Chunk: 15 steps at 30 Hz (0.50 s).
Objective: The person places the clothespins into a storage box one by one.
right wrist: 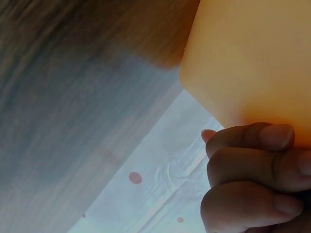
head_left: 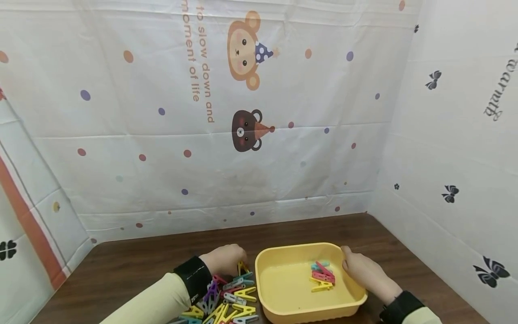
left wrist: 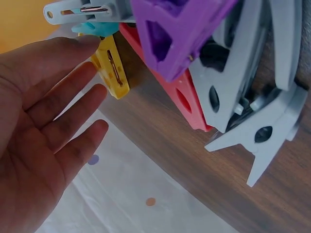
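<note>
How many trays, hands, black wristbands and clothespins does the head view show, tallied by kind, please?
Yellow tray: 1
Hands: 2
Black wristbands: 2
Clothespins: too overlapped to count surely
Total, clothespins aside: 5

We list, by the left hand [head_left: 224, 260]: yellow, purple, red, grey clothespins [head_left: 234, 298]. At the right hand [head_left: 366, 272], we list: yellow basin [head_left: 283, 283].

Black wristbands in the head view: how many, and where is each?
2. One black wristband is on the wrist of the left hand, beside the clothespins; the other is on the wrist of the right hand, which grips the yellow tray. None appears hidden.
</note>
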Tool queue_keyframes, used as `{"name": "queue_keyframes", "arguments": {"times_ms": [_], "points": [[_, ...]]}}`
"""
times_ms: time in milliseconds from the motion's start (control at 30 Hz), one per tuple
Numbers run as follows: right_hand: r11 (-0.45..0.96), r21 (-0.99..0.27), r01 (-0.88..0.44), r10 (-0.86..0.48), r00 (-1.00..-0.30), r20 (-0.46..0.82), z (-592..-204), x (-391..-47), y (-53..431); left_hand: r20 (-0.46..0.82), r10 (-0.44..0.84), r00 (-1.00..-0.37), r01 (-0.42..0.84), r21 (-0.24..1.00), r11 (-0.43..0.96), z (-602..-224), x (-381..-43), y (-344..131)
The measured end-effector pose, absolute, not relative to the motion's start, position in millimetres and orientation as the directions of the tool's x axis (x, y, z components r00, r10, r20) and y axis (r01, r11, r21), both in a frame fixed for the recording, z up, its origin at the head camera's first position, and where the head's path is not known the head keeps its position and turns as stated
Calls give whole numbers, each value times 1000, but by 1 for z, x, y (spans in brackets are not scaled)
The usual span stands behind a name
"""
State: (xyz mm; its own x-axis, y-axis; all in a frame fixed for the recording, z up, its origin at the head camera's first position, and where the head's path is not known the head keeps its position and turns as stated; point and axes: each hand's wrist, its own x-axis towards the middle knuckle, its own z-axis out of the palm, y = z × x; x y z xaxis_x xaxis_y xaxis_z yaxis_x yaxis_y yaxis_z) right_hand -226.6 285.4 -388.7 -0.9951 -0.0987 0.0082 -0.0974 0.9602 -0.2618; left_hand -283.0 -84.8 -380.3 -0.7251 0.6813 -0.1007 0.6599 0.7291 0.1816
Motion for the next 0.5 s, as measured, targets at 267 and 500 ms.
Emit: {"name": "queue_keyframes", "arguments": {"times_ms": [267,500], "points": [[956,-276,-98,-101,-995,2,-390,-226,285,-92,676,-731,668,102,737,-380,-280,-82],[951,-290,-103,-102,-995,21,-389,-226,285,-95,680,-727,677,66,733,-383,-279,-79]]}}
